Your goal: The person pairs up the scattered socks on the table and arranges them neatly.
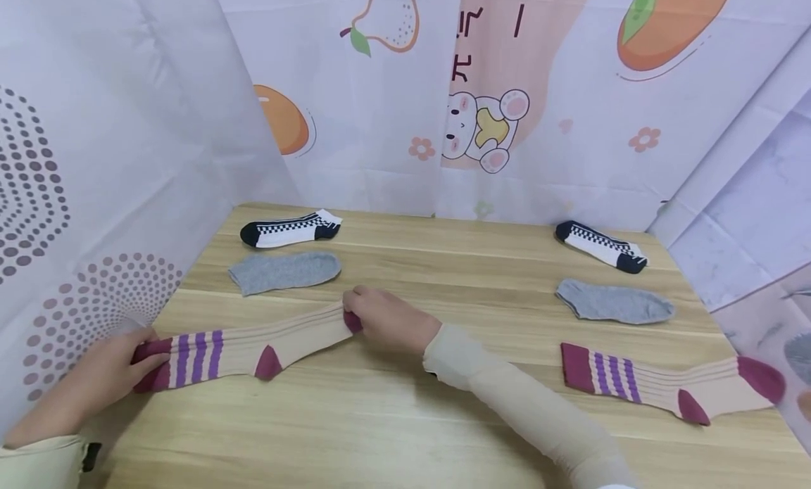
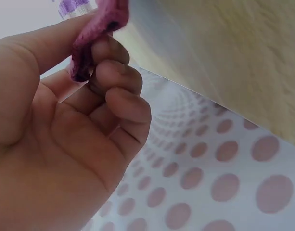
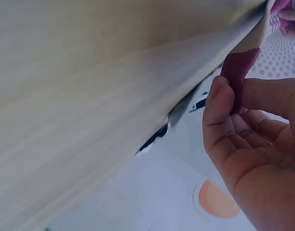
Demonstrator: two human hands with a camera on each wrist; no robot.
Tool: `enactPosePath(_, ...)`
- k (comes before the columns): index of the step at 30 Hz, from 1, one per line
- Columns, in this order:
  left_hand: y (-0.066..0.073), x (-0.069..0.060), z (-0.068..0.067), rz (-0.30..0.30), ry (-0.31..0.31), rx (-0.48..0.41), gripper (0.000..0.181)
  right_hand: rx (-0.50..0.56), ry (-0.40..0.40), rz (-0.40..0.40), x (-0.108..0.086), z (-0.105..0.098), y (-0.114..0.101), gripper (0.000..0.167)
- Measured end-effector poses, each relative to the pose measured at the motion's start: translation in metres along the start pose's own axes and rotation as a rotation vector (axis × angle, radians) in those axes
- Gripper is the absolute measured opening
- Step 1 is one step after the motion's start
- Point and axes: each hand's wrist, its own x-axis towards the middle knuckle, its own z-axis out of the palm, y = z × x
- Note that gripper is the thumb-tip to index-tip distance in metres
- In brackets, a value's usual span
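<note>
A long cream sock (image 1: 304,338) with maroon cuff, heel and toe and purple stripes is stretched between both hands at the left of the table. My left hand (image 1: 104,373) pinches its cuff; in the left wrist view the maroon cuff (image 2: 101,26) sits between thumb and curled fingers. At the other end my right hand (image 1: 393,324) pinches the toe, and the right wrist view shows the maroon toe (image 3: 239,72) between thumb and forefinger. A matching striped sock (image 1: 659,383) lies flat on the right side, untouched.
Behind the held sock lie a grey ankle sock (image 1: 288,271) and a black-and-white checked sock (image 1: 285,230). On the right are another grey sock (image 1: 614,302) and another checked sock (image 1: 598,245). Printed curtains (image 1: 355,123) enclose the wooden table (image 1: 355,433).
</note>
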Motion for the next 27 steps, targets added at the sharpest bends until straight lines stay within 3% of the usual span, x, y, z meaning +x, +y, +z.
enactPosePath(2,0.006,0.002,-0.001,0.023,0.015,0.012,0.015,0.005,0.019,0.011,-0.007,-0.005,0.004,0.021)
enactPosePath(11,0.039,0.011,-0.008,0.049,-0.022,0.002,0.013,0.052,0.091,0.056,-0.039,-0.02,0.019,0.02)
enactPosePath(20,0.073,0.02,-0.006,0.169,0.003,-0.038,0.015,0.066,0.147,0.061,-0.074,-0.029,0.035,0.023)
enactPosePath(27,0.099,0.028,-0.005,0.198,0.009,-0.03,0.018,0.057,0.154,0.115,-0.096,-0.034,0.045,0.024)
